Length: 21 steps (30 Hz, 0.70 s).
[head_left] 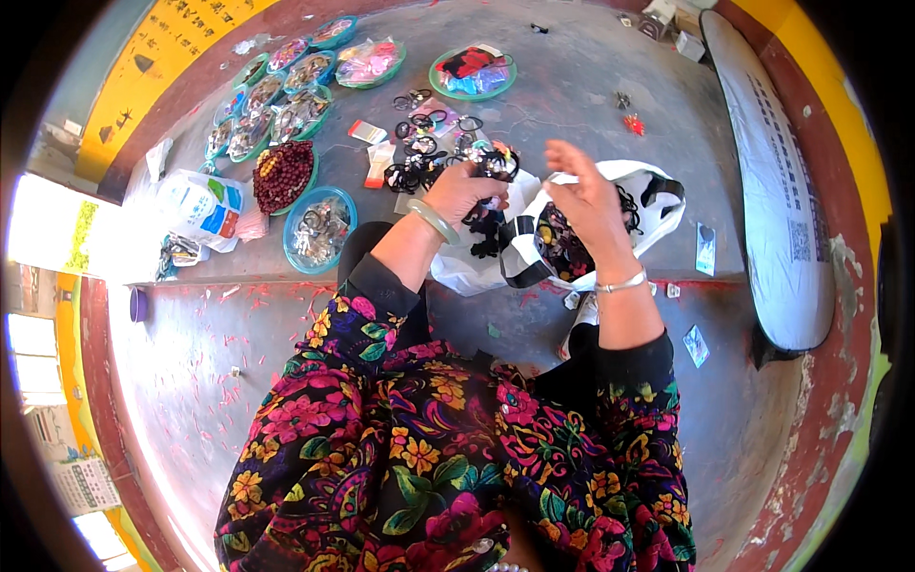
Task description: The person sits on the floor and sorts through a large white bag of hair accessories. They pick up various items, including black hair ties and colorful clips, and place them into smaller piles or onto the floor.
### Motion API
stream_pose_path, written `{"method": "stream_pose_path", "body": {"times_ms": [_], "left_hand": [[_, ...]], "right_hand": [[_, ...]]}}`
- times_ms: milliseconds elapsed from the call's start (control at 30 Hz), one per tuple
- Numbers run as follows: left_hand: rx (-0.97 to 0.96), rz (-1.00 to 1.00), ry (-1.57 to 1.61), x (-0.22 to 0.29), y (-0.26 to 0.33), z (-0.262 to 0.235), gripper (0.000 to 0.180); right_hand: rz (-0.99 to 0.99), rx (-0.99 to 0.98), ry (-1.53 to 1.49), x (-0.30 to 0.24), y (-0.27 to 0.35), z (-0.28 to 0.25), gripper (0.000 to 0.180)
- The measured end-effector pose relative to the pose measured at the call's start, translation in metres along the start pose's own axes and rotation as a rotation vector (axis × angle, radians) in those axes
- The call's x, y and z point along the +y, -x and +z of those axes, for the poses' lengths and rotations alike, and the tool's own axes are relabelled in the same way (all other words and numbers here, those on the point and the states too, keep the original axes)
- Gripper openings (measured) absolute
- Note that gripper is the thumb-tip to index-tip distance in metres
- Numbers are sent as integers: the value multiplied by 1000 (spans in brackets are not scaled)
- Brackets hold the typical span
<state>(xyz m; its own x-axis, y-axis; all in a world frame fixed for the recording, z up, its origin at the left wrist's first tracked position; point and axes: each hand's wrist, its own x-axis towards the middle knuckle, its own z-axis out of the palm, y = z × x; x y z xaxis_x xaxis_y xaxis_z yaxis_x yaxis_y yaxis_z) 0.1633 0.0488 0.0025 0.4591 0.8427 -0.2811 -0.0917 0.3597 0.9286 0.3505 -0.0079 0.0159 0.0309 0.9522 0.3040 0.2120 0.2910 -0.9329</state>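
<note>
Head camera: wide fisheye, looking steeply down from above
Floral blouse (429, 448): nearest, at lower edge
Concrete floor (572, 81): farther below

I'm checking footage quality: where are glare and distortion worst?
Head view: the bright opening at left is mostly washed out, with glare on the floor beside it; head view: the wall at right bows strongly near the black rim; head view: the left hand and right hand lie away from both.
</note>
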Motion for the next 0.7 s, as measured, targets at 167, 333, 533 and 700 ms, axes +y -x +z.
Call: {"method": "stream_pose_path", "body": {"times_ms": [167, 333, 533, 700], "left_hand": [[225, 49, 133, -19, 5, -63, 24], [268, 23, 194, -67, -13, -109, 20], [461, -64, -29, -109, -1, -144, 11], [488, -28, -618, -112, 6, -149, 38]], "right_hand": [[-335, 450, 304, -99, 57, -9, 15], [-1684, 148, -719, -194, 41, 19, 16], [-1521, -274, -784, -236, 31, 51, 22], [-1464, -203, -763, -248, 35, 74, 24]]}}
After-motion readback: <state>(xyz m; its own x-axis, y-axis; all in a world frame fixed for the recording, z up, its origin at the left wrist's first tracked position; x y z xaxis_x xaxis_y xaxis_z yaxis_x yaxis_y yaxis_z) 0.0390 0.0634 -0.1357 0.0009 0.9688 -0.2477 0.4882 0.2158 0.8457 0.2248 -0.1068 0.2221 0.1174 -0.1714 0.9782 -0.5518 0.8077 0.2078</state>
